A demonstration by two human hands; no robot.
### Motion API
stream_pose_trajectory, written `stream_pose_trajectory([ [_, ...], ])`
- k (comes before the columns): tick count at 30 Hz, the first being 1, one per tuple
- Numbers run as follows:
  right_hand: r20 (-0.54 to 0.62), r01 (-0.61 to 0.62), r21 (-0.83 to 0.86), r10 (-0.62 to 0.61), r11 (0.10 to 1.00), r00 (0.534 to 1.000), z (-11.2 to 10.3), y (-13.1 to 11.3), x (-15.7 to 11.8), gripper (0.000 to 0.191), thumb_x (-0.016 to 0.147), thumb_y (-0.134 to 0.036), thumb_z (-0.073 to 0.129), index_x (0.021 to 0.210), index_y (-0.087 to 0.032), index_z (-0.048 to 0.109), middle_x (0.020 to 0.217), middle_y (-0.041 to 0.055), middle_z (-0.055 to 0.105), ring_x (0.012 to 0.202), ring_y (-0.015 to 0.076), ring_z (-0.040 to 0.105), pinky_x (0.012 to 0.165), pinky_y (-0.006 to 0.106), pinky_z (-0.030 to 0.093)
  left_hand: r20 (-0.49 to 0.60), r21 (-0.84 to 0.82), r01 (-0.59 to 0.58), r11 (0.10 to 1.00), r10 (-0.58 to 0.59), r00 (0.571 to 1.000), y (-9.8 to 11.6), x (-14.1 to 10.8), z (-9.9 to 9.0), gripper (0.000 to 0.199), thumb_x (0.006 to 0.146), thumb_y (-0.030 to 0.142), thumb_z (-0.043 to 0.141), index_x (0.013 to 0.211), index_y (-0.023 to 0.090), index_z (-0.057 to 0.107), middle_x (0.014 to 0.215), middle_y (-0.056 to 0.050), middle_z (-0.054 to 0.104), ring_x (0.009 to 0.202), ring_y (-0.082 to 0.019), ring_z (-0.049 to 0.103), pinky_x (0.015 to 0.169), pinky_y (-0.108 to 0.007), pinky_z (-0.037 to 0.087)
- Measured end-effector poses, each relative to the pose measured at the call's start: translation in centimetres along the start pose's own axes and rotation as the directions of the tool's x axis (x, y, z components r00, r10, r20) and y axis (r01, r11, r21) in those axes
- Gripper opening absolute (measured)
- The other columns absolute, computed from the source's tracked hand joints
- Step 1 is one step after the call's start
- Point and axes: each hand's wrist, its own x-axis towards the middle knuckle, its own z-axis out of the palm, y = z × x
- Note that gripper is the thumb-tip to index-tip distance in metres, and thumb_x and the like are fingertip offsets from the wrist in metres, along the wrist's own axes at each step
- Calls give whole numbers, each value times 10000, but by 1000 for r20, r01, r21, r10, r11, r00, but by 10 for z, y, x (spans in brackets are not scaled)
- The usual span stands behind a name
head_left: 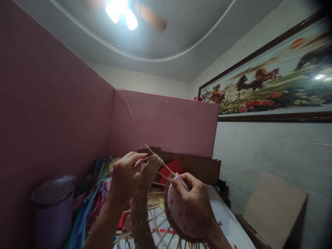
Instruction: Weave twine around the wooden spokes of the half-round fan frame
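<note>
Now, left hand [127,174]: pinching string [148,157]
Right hand [195,197]: holding disc [176,211]
Stick [168,168]: maybe getting wrapped, needing tight string next

The bottom edge is cutting off your weave [139,211]; your right hand [195,197] is hiding part of the spotted cloth [177,211]. The fan [151,19] is blurring; the right edge is cutting off the painting [267,81].
</note>
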Motion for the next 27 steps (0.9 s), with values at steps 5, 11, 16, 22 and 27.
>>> stream_pose_trajectory([
  [5,8,-24,3,24,1000,1000,0,6,3,320,750,-522,531,692,-215,597,665,1,643,621,167,556,572,259,353,23,163,-7,987,3,1000,1,-1,-1,158,751,149,525,769,165,681,773,-43,675,711,-170,606,654,-276,426],
  [11,19,-40,42,40,998,999,1,7,5,321,737,-521,548,681,-209,602,662,2,644,619,166,551,567,260,350,120,361,52,931,-102,987,3,-4,0,155,741,179,541,762,231,685,766,-11,696,730,-204,620,637,-295,400],
  [16,52,-84,104,79,991,996,3,12,8,340,724,-529,557,680,-196,604,656,8,641,618,166,545,560,256,364,180,370,-6,929,-65,982,4,-2,-4,179,740,172,546,770,266,696,805,8,695,772,-194,611,665,-288,401],
  [22,52,-98,155,91,983,995,4,19,11,360,721,-532,557,681,-177,605,654,19,636,611,158,528,554,247,377,250,384,-64,921,-37,968,5,0,-7,183,751,158,543,757,231,711,721,-22,676,733,-196,569,653,-289,406],
  [27,31,-110,242,105,964,994,5,19,12,373,688,-522,585,662,-151,625,626,37,630,562,153,512,519,246,378,274,384,-132,914,24,961,0,2,-9,163,753,182,565,684,237,702,670,-8,674,711,-201,520,653,-306,391],
])
